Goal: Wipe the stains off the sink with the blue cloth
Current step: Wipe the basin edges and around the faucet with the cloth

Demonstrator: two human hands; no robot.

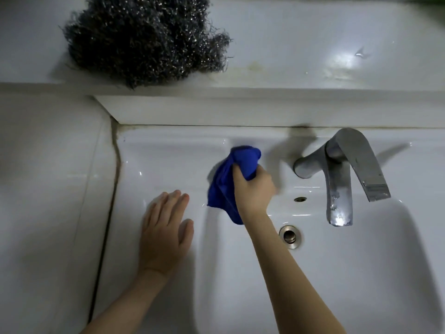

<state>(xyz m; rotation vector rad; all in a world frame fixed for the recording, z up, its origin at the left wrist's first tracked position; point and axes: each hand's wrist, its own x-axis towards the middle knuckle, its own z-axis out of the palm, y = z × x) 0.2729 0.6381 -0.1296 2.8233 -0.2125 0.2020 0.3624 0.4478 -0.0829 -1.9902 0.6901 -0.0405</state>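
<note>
A white ceramic sink (168, 150) fills the lower view, with its basin to the right. My right hand (254, 186) grips a bunched blue cloth (224, 186) and holds its top against the sink's back deck, left of the tap. Part of the cloth hangs down over the basin's rim. My left hand (165, 233) rests flat on the sink's left deck with its fingers straight. A dark stain (301, 127) lies along the seam behind the tap.
A chrome tap (342, 172) stands at the back right, its spout over the basin. The drain (290, 236) and an overflow hole (300, 199) lie below it. A steel-wool scourer (144, 37) sits on the white ledge (313, 56) above. White tiles (48, 189) lie to the left.
</note>
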